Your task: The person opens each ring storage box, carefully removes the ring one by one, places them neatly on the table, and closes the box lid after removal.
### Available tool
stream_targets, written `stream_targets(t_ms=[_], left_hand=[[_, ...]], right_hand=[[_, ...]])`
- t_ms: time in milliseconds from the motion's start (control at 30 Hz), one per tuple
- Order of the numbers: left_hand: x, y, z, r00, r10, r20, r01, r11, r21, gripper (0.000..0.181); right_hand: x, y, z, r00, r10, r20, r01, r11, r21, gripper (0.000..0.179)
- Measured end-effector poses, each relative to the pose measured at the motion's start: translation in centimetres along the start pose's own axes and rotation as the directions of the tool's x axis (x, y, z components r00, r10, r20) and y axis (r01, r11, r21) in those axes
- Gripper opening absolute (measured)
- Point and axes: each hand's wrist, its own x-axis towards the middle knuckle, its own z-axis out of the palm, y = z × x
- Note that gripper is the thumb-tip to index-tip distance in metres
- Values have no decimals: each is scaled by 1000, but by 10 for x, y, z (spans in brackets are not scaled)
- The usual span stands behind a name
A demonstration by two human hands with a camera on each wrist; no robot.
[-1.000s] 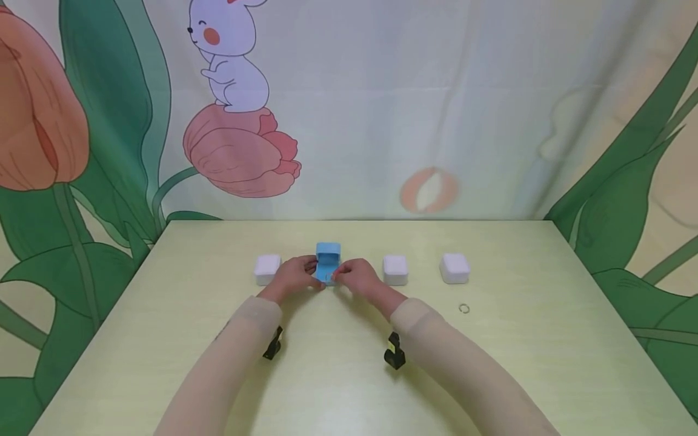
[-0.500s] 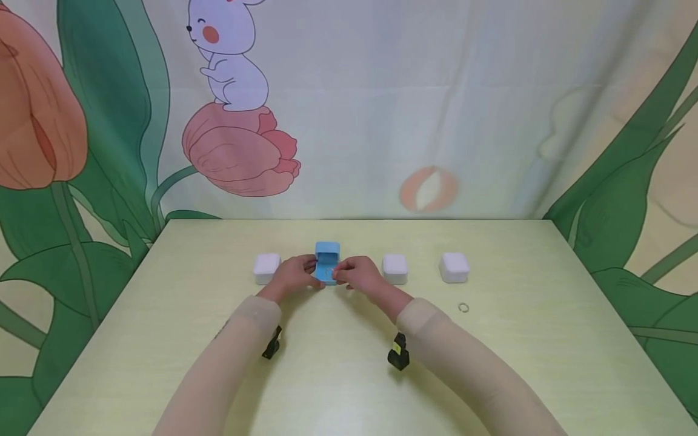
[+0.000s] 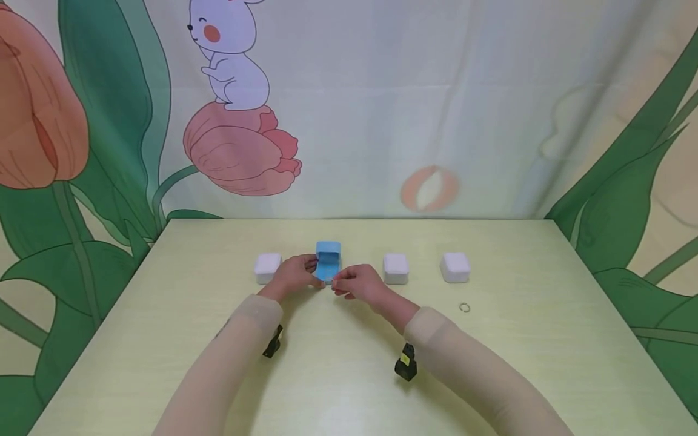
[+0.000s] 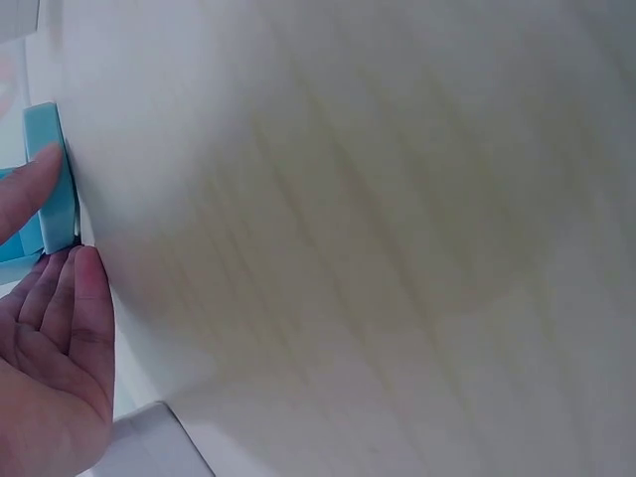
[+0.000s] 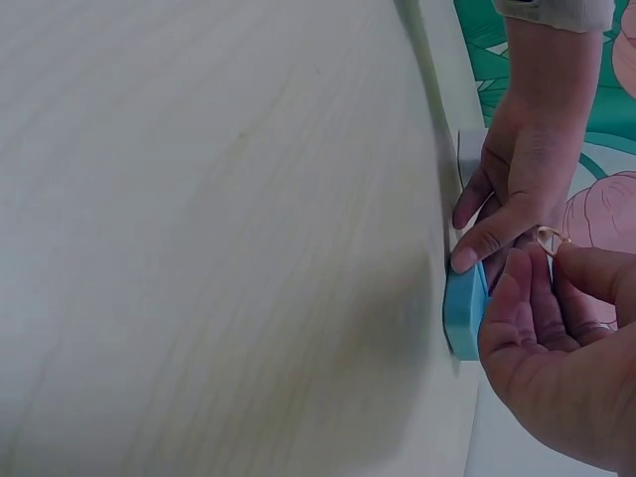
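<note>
A small light-blue ring box (image 3: pixel 328 248) stands on the table with its lid raised. My left hand (image 3: pixel 294 272) grips it from the left; in the left wrist view the thumb lies on the front of the box (image 4: pixel 58 204) and the fingers reach behind it. My right hand (image 3: pixel 361 282) is just in front of the box's right front corner. Between its thumb and fingertips it pinches a thin gold-coloured ring (image 5: pixel 542 243), plain to see in the right wrist view. The fingertips partly cover the box's front edge in the head view.
One white rounded box (image 3: pixel 268 268) stands left of the left hand. To the right are a second white box (image 3: pixel 395 269) and a third white box (image 3: pixel 455 267). A loose ring (image 3: pixel 465 307) lies in front of the third. A printed curtain (image 3: pixel 354 109) hangs behind the table.
My right hand has drawn back from inside the blue box to just before its front edge, the wrist shifting right and toward me. The left hand has kept its place on the box.
</note>
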Motion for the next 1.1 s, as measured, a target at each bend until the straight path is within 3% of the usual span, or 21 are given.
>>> stream_targets(t_ms=[667, 1100], left_hand=[[0, 1, 1, 1000, -21, 4, 21, 1000, 11, 80], [2, -1, 0, 1000, 8, 7, -9, 999, 43, 80]], right_hand=[[-9, 9, 16, 999, 47, 7, -47, 995, 85, 19], [-7, 17, 29, 999, 44, 13, -45, 996, 73, 19]])
